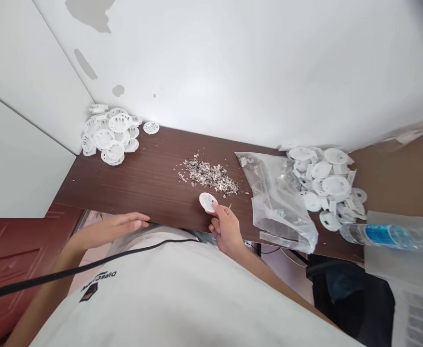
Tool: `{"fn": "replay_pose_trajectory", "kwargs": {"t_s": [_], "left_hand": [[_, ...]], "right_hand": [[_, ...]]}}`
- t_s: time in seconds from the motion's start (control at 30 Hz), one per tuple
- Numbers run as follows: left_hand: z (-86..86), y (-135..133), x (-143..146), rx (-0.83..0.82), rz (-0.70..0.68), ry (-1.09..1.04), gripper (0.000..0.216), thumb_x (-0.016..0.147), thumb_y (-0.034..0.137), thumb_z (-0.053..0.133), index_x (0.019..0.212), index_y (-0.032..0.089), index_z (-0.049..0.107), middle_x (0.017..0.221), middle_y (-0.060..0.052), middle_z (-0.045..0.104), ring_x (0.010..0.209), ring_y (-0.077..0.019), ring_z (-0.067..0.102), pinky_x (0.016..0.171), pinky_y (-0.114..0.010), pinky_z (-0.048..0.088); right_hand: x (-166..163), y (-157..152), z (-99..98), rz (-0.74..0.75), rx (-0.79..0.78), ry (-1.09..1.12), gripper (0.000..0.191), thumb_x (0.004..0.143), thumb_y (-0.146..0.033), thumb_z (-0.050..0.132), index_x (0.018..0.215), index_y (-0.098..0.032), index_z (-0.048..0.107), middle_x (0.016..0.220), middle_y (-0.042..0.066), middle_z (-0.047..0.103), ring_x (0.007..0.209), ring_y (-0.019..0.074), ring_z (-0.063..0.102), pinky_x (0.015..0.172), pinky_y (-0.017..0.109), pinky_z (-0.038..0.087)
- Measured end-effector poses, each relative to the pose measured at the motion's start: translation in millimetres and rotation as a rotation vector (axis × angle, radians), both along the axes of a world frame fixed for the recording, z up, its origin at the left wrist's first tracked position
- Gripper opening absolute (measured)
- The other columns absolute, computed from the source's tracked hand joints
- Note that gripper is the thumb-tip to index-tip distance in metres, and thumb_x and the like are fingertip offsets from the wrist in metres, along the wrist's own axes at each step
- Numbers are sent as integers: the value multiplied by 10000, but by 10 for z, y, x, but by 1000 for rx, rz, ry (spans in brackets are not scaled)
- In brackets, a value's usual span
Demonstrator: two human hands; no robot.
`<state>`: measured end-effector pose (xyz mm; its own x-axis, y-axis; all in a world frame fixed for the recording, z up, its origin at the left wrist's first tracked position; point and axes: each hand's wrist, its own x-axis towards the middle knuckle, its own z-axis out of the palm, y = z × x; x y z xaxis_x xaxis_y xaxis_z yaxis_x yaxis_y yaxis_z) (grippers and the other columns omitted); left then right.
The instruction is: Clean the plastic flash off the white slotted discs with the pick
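Observation:
Between the thumb and fingers of my right hand [226, 229] is a round white plastic disc [207, 202], held over the front edge of the brown table [153, 193]. A thin pale stick [228, 208] also pokes out of that hand; its kind is too small to tell. My left hand [126, 224] rests at the table's front edge with its fingers stretched out and nothing in it. Just beyond the held disc lies a heap of tiny light and dark bits [211, 176].
White slotted discs [115, 132] are piled at the back left, with a single disc [151, 127] beside them. A clear plastic bag [276, 193] lies right of the bits, next to another pile of white parts [327, 178]. A water bottle [388, 235] lies on its side at the right.

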<state>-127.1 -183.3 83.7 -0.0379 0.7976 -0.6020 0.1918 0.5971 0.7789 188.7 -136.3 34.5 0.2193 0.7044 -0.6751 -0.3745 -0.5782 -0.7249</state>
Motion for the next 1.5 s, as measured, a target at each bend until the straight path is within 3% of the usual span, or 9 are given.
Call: {"fn": "replay_pose_trajectory", "kwargs": {"t_s": [0.1,0.23,0.4,0.53,0.67,0.77,1.07,1.3,1.5], "left_hand": [[108,409,12,93,-126,-99,460,865,544,746,1169,202,793,1230,-129,782,1162,-315,723,975,-338,536],[94,1038,388,389,24,-274,702,922,698,580,1405,193,642,1341,-166,726,1185,-324,708,1010,-400,529],[-91,1573,1011,573,286,-443,662,783,630,783,1210,130,703,1166,-146,775,1087,-326,728,813,-350,584],[-243,1845,1089,628,347,-478,561,757,595,823,1063,138,711,1093,-137,795,1003,-292,753,794,-333,586],[-468,2233,994,682,311,-317,628,765,664,783,1087,129,718,1101,-172,801,886,-275,777,739,-320,569],[-667,2496,976,759,309,-249,654,795,703,736,1109,130,711,1127,-176,795,888,-266,777,759,-329,573],[-898,2629,988,783,195,-288,512,866,595,728,1129,169,618,1002,-103,799,776,-223,774,757,-346,585],[-918,2683,995,732,192,-343,469,839,538,726,1115,181,596,920,-65,783,706,-214,755,690,-342,573],[-972,2708,988,777,213,-457,432,866,549,601,1115,200,551,863,-45,770,649,-224,742,587,-321,527]], "right_hand": [[-289,260,123,35,272,62,476,715,-532,863,785,-242,492,449,-159,361,382,42,271,402,170,365],[-827,732,330,166,553,53,411,760,-533,810,797,-227,539,628,-93,525,451,56,389,398,184,345],[-1207,1116,400,177,776,41,345,868,-538,698,837,-234,536,784,-38,579,621,111,517,494,215,421],[-840,1324,367,373,839,-250,287,885,-474,703,988,-215,636,847,-20,608,693,133,540,638,261,460],[-119,1664,275,583,745,-697,505,958,-495,617,1359,-201,527,975,20,667,820,188,635,741,313,499],[303,1967,140,720,732,-871,274,993,-321,547,1229,-202,619,963,35,710,891,212,680,803,334,518],[675,2169,-229,772,733,-1118,181,955,-127,562,981,-162,738,1002,100,693,951,222,645,928,349,473],[635,2005,-179,876,718,-1227,188,989,-226,580,1077,-161,733,997,111,680,918,245,633,858,363,476],[530,1828,-43,992,819,-1094,265,970,-374,644,1194,-254,721,1302,110,654,1314,308,526,1044,450,464]]}}
